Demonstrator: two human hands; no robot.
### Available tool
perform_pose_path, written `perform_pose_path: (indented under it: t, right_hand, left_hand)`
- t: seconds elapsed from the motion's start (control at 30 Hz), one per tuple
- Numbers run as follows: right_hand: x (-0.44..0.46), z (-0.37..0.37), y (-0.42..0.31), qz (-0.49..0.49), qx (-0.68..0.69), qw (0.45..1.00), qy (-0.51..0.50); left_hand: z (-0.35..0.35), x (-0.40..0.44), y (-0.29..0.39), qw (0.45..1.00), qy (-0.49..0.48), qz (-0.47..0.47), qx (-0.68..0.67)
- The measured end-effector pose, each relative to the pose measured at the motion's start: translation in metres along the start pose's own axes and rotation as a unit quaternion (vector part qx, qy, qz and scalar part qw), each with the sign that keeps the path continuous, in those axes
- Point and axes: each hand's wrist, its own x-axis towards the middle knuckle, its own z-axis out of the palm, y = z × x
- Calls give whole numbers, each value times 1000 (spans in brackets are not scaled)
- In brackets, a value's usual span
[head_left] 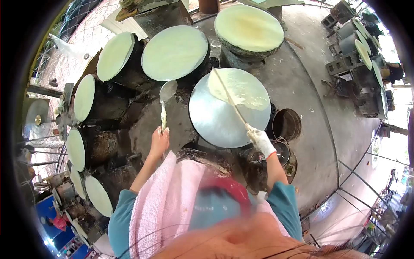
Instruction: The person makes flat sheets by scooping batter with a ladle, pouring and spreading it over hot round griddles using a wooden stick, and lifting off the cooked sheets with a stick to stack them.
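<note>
My left hand, bare, is closed round the handle of a metal ladle, whose handle is crusted with pale batter. My right hand, in a white glove, grips a long thin stick. The stick reaches across a round metal griddle in front of me. Pale batter covers the upper part of this griddle, and the stick lies over it. Bare shiny metal shows on the griddle's lower part. The ladle is apart from the griddle, to its left.
Several griddles with pale round sheets, such as one sheet and another, curve round the front and left. A dark round pot stands right of the griddle, near my right hand. More stoves and concrete blocks stand far right.
</note>
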Motion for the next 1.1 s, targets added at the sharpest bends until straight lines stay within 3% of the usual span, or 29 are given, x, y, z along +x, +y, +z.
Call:
perform_pose_path:
  t: [0.07,0.17,0.2,0.27,0.33,0.4,0.53,0.6,0.67,0.8,0.87,0.93,0.97,1.07,1.1]
  right_hand:
    - [4,-7,19,16,40,998,-43]
    - [26,-56,28,-34,35,999,-7]
    - [20,-53,3,-77,51,994,52]
    - [58,-74,18,-125,44,991,26]
    - [34,-54,-17,16,-53,998,-38]
    - [17,-38,-17,58,-83,991,-84]
    - [12,-56,-4,-11,-56,995,-79]
    - [27,-72,-15,-50,-12,998,-36]
    - [45,-66,-28,-91,-72,993,8]
    - [21,-45,-37,41,-148,982,-112]
    - [-1,-47,-29,52,-190,976,-97]
    - [10,-77,4,-27,-79,991,-107]
    - [20,-89,13,-121,-124,983,-64]
    - [44,-84,7,-135,-46,990,15]
    - [58,-84,9,-117,-78,990,-22]
  left_hand:
    - [0,5,-12,1000,12,11,9]
    - [-4,8,-25,999,24,15,27]
    - [-1,3,-14,1000,25,1,18]
    - [1,0,-13,999,32,-7,27]
    - [-3,4,-25,997,43,7,65]
    - [-9,3,-32,997,44,-7,70]
    - [-10,-2,-24,987,54,-3,153]
    - [-14,15,-42,969,68,69,228]
    - [-11,36,-50,951,73,117,278]
    - [4,68,-35,918,66,178,348]
    - [17,79,-24,905,51,186,378]
    - [28,85,-11,898,25,158,410]
    - [32,89,-9,878,16,192,439]
    - [40,94,-2,826,-3,219,520]
    - [38,89,-3,811,-10,220,542]
